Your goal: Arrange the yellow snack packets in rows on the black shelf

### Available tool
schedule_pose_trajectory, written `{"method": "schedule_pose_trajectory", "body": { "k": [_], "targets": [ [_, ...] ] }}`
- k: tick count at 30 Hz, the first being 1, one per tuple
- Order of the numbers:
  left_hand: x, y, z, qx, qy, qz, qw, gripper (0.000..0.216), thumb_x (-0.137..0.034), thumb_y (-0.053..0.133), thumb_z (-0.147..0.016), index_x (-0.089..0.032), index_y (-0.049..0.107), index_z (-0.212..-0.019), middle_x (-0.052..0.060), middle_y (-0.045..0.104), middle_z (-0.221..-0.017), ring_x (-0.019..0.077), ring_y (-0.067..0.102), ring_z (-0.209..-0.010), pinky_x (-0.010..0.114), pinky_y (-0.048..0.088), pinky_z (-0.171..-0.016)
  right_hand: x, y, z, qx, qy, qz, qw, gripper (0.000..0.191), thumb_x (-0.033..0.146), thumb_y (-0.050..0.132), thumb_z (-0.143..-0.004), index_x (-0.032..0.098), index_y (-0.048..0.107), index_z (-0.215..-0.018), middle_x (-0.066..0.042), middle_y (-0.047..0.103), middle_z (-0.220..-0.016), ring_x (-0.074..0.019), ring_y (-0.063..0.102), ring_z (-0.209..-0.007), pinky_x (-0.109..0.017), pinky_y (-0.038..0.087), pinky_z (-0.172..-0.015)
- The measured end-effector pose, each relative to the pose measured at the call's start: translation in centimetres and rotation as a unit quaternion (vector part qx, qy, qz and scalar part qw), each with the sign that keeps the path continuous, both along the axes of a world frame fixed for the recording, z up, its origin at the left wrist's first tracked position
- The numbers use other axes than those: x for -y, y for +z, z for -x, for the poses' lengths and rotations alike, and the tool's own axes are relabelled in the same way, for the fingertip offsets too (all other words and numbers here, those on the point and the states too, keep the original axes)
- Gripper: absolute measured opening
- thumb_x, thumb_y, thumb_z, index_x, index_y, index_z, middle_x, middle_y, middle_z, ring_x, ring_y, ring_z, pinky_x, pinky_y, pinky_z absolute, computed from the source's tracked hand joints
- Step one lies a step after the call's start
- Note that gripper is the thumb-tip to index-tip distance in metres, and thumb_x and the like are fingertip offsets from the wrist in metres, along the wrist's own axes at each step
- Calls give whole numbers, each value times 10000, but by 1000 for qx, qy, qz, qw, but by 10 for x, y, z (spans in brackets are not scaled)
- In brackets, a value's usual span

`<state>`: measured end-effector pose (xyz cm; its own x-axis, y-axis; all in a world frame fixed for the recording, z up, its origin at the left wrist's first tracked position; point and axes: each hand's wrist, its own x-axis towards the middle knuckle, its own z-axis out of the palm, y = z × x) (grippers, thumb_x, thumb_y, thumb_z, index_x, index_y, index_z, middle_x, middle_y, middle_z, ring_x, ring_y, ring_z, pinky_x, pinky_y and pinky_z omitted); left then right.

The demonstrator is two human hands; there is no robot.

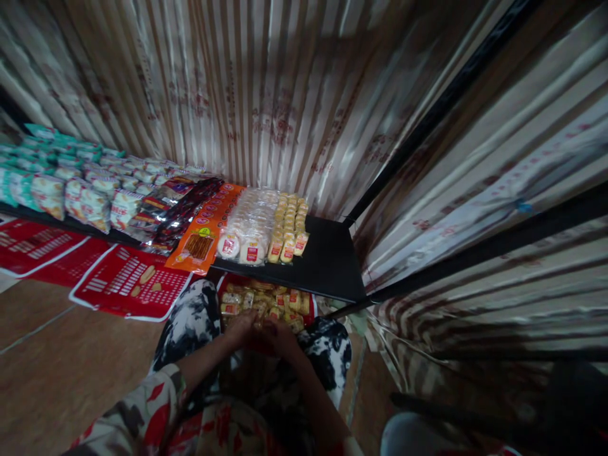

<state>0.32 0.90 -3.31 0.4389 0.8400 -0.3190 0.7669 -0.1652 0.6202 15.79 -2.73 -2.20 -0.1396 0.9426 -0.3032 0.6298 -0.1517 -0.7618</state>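
Looking down through the head camera, hands at my dial's centre, I see the left hand and right hand close together over the near part of a red container of yellow snack packets, which reaches toward twelve o'clock between the knees. The fingers curl inward; blur keeps me from telling how far open they are or whether they grip a packet. Beyond, on a black shelf, I make out clear-wrapped white crackers at twelve, an orange snack bag at eleven and green-and-white bags at ten.
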Motion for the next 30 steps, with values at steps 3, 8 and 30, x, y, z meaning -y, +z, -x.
{"method": "schedule_pose_trajectory", "body": {
  "k": [3,8,30],
  "targets": [
    [-8,10,-1,16,50,-1,999,98,-145,489,-767,-168,533,-852,35,604,-843,161,562,-832,266,420,-768,-3,3,2,-85,-87,12,992,344,207,526,-694,180,577,-1033,-44,667,-909,-160,627,-782,-275,483,-721],
    [-17,31,-10,73,121,-22,990,76,-204,451,-811,-179,492,-870,-9,591,-803,117,564,-760,235,432,-725,-8,5,6,-205,-169,-5,964,331,300,576,-645,196,569,-959,-14,666,-776,-167,628,-664,-294,509,-619],
    [-29,93,-64,245,106,-189,945,277,-133,370,-811,-172,531,-1033,77,580,-1035,167,559,-958,336,465,-880,-71,61,-64,-52,-291,-217,930,507,415,446,-796,132,489,-1215,-110,631,-1010,-206,599,-879,-347,471,-812]
  ]
}}
